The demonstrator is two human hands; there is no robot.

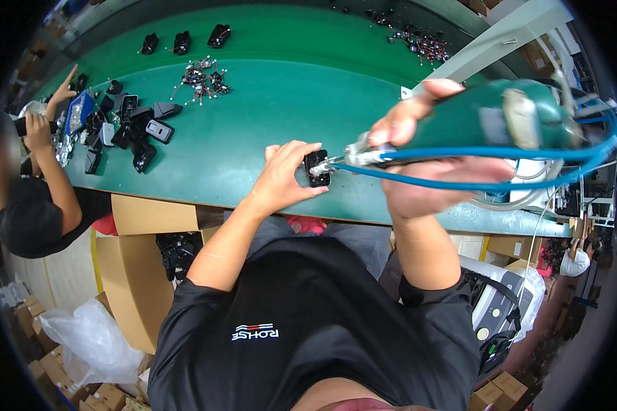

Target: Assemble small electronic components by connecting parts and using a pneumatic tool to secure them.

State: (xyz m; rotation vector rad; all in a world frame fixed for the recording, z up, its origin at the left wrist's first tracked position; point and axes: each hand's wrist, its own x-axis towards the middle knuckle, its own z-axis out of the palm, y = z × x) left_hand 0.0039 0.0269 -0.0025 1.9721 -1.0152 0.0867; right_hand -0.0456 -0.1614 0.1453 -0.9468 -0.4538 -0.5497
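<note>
My left hand (279,175) is closed on a small black plastic housing (319,181) at the front part of the green table, thumb and fingers on its sides. My right hand (418,198) is wrapped round a green power screwdriver (459,122), blurred by motion and lying nearly level. Its metal tip (332,163) points left and reaches the housing; whether it sits on a screw cannot be made out. A blue hose (432,183) loops along the tool and crosses in front of my right hand.
Left of my hands lie black plastic covers (140,130), a wired-parts cluster (202,81) and a blue tray (80,111). Black housings (182,42) stand farther back. A co-worker (44,198) sits at the left. A grey metal arm (500,41) slants over the right side; an open carton (134,281) stands below.
</note>
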